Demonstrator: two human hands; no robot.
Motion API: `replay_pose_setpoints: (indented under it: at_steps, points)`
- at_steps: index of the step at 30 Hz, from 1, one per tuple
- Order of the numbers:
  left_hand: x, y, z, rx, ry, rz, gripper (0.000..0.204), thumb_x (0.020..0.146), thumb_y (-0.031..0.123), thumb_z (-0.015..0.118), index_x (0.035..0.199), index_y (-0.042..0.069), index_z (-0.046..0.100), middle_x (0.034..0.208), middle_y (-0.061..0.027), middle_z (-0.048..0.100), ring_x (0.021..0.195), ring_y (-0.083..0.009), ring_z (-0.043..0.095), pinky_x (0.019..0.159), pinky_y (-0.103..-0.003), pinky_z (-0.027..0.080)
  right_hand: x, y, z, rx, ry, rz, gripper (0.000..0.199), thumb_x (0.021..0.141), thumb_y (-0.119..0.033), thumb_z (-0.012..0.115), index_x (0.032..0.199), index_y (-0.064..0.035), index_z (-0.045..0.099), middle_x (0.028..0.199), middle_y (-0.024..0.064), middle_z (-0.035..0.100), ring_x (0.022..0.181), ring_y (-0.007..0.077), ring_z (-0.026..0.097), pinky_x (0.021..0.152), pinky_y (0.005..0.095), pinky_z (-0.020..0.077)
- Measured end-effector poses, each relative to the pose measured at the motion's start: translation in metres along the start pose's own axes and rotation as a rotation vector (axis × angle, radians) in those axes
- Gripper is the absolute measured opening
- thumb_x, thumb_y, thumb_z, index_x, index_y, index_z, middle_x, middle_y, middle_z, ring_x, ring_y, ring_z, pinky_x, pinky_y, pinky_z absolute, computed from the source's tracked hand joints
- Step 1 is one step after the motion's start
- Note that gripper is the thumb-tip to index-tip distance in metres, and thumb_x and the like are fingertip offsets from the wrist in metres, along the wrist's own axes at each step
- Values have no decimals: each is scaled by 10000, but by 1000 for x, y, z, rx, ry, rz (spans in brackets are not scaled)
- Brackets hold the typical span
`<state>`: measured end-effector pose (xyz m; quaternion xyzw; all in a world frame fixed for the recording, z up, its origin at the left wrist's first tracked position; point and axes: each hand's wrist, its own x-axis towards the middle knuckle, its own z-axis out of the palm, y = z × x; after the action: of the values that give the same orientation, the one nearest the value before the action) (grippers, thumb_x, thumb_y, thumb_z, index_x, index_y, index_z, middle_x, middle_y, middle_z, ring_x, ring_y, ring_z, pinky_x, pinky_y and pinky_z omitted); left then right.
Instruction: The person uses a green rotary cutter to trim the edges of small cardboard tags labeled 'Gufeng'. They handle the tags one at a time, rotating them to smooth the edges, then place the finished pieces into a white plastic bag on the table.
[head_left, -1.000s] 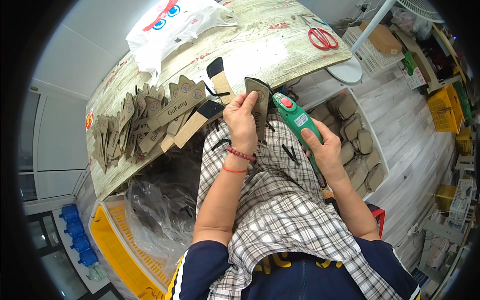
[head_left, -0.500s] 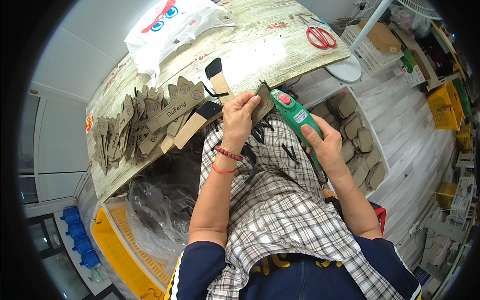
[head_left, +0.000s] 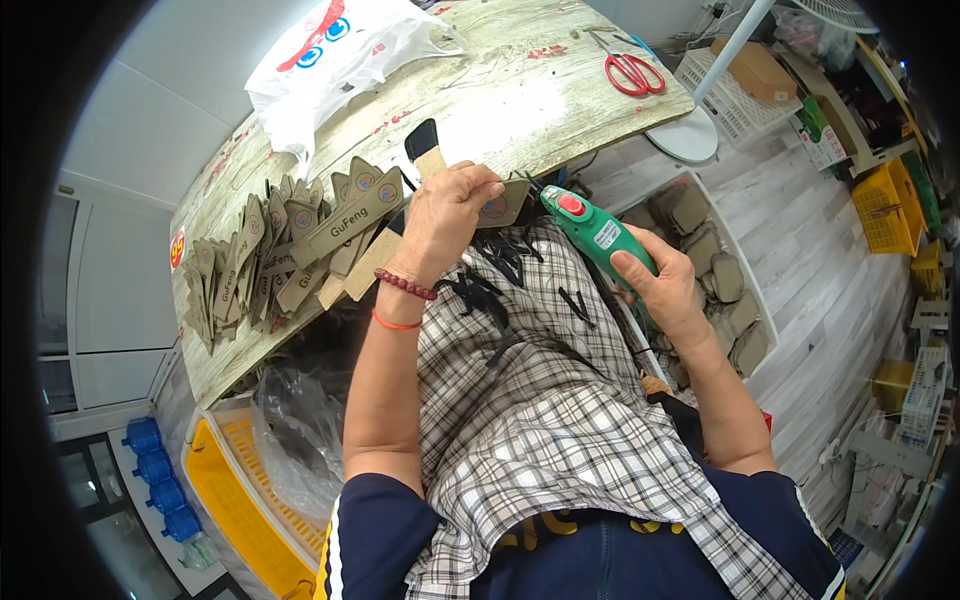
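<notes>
My left hand (head_left: 445, 215) is closed with thumb and fingers pinching an olive fabric strap (head_left: 510, 203), whose pointed end with a round emblem sticks out to the right. The rest of that strap is hidden behind the hand. My right hand (head_left: 662, 285) is wrapped round a green handheld electric cutter (head_left: 597, 232) with a red button. The cutter's tip points up and left, just right of the strap's end and apparently apart from it. Black trimmings (head_left: 483, 300) lie on the checked apron over my lap. Behind my left hand are tan straps with black ends (head_left: 424, 140).
A pile of olive straps (head_left: 345, 228) lies along the near left of the table (head_left: 500, 90). Red scissors (head_left: 634, 74) and a white plastic bag (head_left: 335, 75) rest farther back. A white bin (head_left: 757, 300) of olive pieces stands right, a yellow crate (head_left: 235, 510) lower left.
My left hand has moved left and slightly up, drawing the strap away from the cutter and turning its end toward the right. The right hand has shifted slightly right and down.
</notes>
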<state>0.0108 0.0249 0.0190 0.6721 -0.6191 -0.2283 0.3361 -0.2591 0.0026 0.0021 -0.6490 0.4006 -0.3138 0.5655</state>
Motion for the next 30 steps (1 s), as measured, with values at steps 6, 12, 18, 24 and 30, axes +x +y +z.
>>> replay_pose_setpoints:
  at_steps: [6, 12, 18, 24, 30]
  points:
    - [2, 4, -19, 233, -11, 238, 149, 885, 144, 589, 846, 7, 635, 815, -99, 572, 780, -261, 571, 721, -346, 442, 6, 1, 5, -26, -25, -92, 464, 887, -345, 683, 1189, -1, 611, 834, 16, 629, 641, 52, 535, 570, 218, 447]
    - [-4, -18, -43, 128, -14, -88, 200, 865, 214, 603, 844, 38, 695, 868, -115, 636, 853, -293, 598, 782, -379, 465, 4, 2, 15, 4, 2, -6, 492, 882, -388, 677, 1183, -3, 615, 769, 7, 605, 613, 45, 528, 539, 209, 439]
    - [39, -76, -31, 742, 447, -73, 384, 748, 378, 745, 857, 22, 649, 920, -144, 640, 893, -306, 597, 810, -417, 465, 0, 21, 14, 50, 73, 60, 475, 893, -383, 661, 1177, -4, 617, 775, 15, 603, 604, 52, 524, 503, 211, 435]
    - [98, -86, 18, 805, 309, -352, 239, 799, 204, 632, 884, -18, 657, 884, -237, 666, 867, -365, 662, 776, -436, 520, -7, 23, 10, 35, 131, 69, 474, 899, -382, 654, 1175, 1, 616, 769, 22, 601, 600, 55, 518, 507, 225, 446]
    - [80, -59, 24, 249, 520, -190, 216, 797, 96, 555, 906, -63, 651, 787, -198, 670, 741, -312, 656, 720, -379, 529, -1, 25, 13, 56, 161, 54, 467, 898, -378, 658, 1173, -2, 620, 754, 9, 595, 590, 50, 508, 502, 218, 433]
